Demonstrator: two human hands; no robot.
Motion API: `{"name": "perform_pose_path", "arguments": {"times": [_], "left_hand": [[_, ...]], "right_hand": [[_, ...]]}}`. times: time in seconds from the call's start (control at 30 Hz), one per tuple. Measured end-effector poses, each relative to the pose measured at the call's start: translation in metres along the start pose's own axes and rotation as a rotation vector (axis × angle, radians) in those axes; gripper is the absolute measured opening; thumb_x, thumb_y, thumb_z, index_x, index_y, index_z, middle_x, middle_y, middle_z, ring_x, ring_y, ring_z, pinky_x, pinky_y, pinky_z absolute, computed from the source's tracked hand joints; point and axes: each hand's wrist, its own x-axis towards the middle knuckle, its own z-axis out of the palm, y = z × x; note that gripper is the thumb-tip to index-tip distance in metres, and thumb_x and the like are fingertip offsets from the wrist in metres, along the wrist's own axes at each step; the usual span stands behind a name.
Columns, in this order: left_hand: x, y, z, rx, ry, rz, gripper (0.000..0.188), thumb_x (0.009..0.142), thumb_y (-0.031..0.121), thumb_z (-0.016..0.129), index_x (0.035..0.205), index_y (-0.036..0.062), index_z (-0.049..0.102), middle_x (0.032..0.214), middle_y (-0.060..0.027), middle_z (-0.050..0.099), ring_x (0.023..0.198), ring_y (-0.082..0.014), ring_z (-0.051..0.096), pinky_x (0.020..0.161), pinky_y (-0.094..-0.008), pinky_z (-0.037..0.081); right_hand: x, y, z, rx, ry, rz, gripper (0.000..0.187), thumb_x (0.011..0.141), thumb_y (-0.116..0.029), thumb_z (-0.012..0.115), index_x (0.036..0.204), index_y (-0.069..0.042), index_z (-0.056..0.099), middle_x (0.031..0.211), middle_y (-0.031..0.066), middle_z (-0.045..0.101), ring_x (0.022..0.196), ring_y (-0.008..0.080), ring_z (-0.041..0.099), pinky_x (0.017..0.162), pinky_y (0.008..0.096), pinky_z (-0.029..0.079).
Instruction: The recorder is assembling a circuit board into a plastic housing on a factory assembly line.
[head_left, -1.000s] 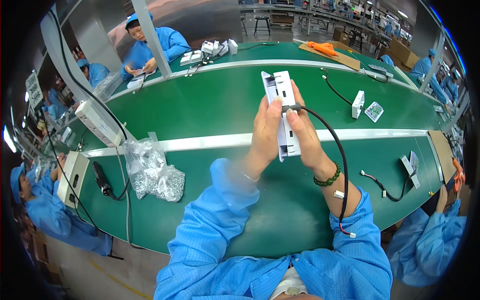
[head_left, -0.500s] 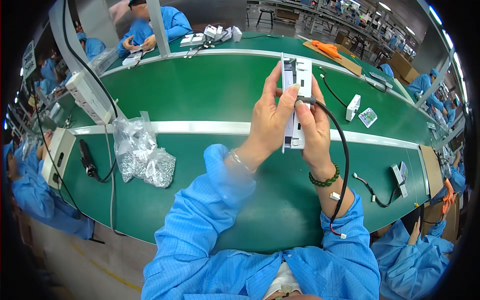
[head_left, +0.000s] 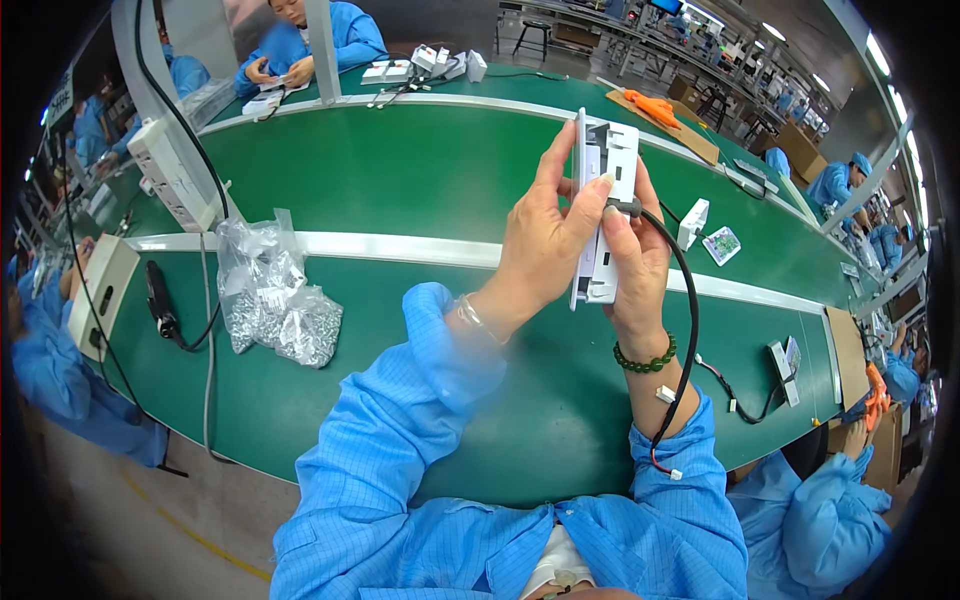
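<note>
Both my hands hold a white plastic housing [head_left: 622, 160] upright above the bench, its open side with clips and slots in view. My left hand [head_left: 545, 235] grips its left edge, thumb pressed near the middle. Closed around the right side, my right hand [head_left: 640, 265] has its thumb against the black cable [head_left: 688, 300] where it meets the housing. The cable curves down over my right wrist and ends in small white connectors [head_left: 676, 474]. The fingers behind the housing are partly hidden.
A clear bag of small metal screws [head_left: 285, 300] lies on the green bench [head_left: 400, 420] at left, near a power strip [head_left: 172, 175]. On the right sit a white cover [head_left: 692, 224], a circuit board [head_left: 722, 245] and a wired white part [head_left: 785, 372]. Co-workers sit around.
The view has shifted slightly, so the bench things appear a little farther left. Both hands keep the same hold on the housing and cable.
</note>
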Motion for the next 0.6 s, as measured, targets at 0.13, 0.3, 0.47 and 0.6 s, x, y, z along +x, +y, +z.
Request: {"name": "perform_pose_path", "arguments": {"times": [0.13, 0.3, 0.47, 0.6], "left_hand": [[0.0005, 0.0025, -0.0014, 0.013, 0.002, 0.018, 0.064, 0.084, 0.034, 0.052, 0.134, 0.0038, 0.026, 0.087, -0.0105, 0.057, 0.073, -0.0141, 0.055, 0.060, -0.0272, 0.048], [0.0016, 0.0040, -0.0015, -0.021, -0.005, 0.009, 0.067, 0.081, 0.033, 0.055, 0.135, 0.0040, 0.026, 0.097, -0.0116, 0.056, 0.078, -0.0150, 0.054, 0.063, -0.0276, 0.049], [0.0036, 0.0023, -0.0018, 0.029, 0.007, 0.053, 0.067, 0.080, 0.032, 0.057, 0.134, 0.0042, 0.028, 0.101, -0.0119, 0.056, 0.078, -0.0155, 0.055, 0.065, -0.0276, 0.049], [0.0025, 0.0057, -0.0021, 0.005, -0.003, 0.020, 0.066, 0.080, 0.032, 0.057, 0.134, 0.0064, 0.029, 0.102, -0.0115, 0.057, 0.077, -0.0154, 0.056, 0.065, -0.0279, 0.049]], "right_hand": [[0.0019, -0.0045, 0.0005, -0.020, 0.005, 0.018, 0.061, 0.083, -0.011, 0.054, 0.135, 0.000, 0.023, 0.121, 0.0109, 0.048, 0.106, 0.0134, 0.049, 0.089, 0.0269, 0.039], [0.0034, -0.0078, -0.0019, 0.049, -0.018, 0.081, 0.063, 0.083, -0.013, 0.055, 0.135, 0.000, 0.022, 0.120, 0.0107, 0.048, 0.104, 0.0130, 0.050, 0.088, 0.0266, 0.041], [0.0014, -0.0067, 0.0002, 0.121, 0.020, 0.074, 0.064, 0.084, -0.015, 0.056, 0.136, 0.000, 0.021, 0.118, 0.0105, 0.050, 0.102, 0.0129, 0.052, 0.087, 0.0267, 0.042], [0.0002, -0.0053, 0.0022, 0.082, 0.020, 0.050, 0.063, 0.084, -0.015, 0.054, 0.136, -0.001, 0.021, 0.118, 0.0096, 0.050, 0.101, 0.0117, 0.051, 0.087, 0.0259, 0.041]]}}
